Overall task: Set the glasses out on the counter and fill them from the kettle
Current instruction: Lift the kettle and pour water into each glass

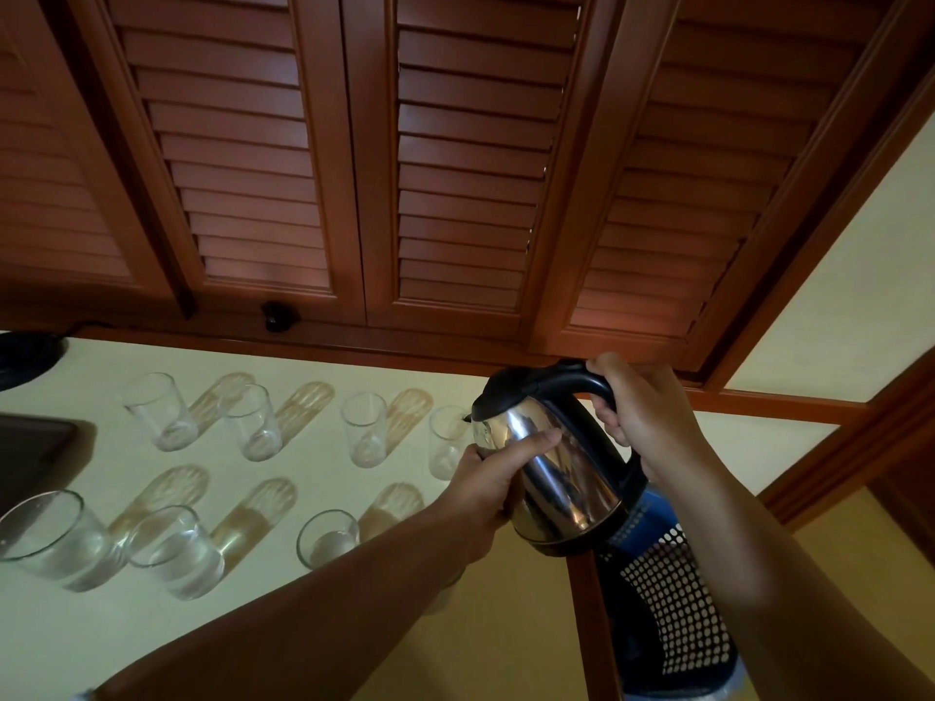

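A steel kettle (556,457) with a black lid and handle is held tilted to the left over the counter (324,447). My right hand (642,402) grips its black handle. My left hand (485,478) presses against its steel side and base. The spout hangs over the rim of the rightmost back-row glass (446,442). Several clear glasses stand in two rows: back-row ones (162,412), (253,422), (363,430) look empty, front-row ones (55,538), (174,551), (328,538) hold water. I cannot make out a stream of water.
Louvred wooden doors (455,159) stand behind the counter. A dark tray (30,457) lies at the left edge, a black base (25,356) at the far left corner. A perforated dark basket (673,614) sits beyond the counter's right end.
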`<state>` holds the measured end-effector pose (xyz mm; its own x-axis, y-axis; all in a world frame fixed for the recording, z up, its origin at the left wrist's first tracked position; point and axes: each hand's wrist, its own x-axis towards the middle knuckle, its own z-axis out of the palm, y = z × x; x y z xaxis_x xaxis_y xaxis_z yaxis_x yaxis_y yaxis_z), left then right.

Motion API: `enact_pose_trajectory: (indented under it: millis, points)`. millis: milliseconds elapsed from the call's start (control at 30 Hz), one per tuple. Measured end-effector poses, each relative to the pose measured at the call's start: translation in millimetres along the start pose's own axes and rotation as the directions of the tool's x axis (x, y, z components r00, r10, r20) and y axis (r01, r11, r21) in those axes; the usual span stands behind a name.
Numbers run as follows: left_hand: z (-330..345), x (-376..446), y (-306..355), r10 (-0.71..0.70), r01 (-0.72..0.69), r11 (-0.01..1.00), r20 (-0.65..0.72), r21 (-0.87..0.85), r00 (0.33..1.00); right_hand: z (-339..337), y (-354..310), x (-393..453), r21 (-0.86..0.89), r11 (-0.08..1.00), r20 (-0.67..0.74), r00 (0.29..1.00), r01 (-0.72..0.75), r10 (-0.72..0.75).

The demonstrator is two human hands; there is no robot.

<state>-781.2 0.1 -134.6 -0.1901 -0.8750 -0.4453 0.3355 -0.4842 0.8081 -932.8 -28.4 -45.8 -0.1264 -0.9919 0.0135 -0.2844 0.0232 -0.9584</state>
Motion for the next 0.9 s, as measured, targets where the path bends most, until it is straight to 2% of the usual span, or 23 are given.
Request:
enact_pose_trajectory:
  millis: [900]
  points:
    - [8.3,0.2,-4.6,0.05,-0.05,0.998,0.009,0.028,0.999,-9.7,-7.1,3.0,-0.025,0.999,0.049,0.998,-0.028,0.029]
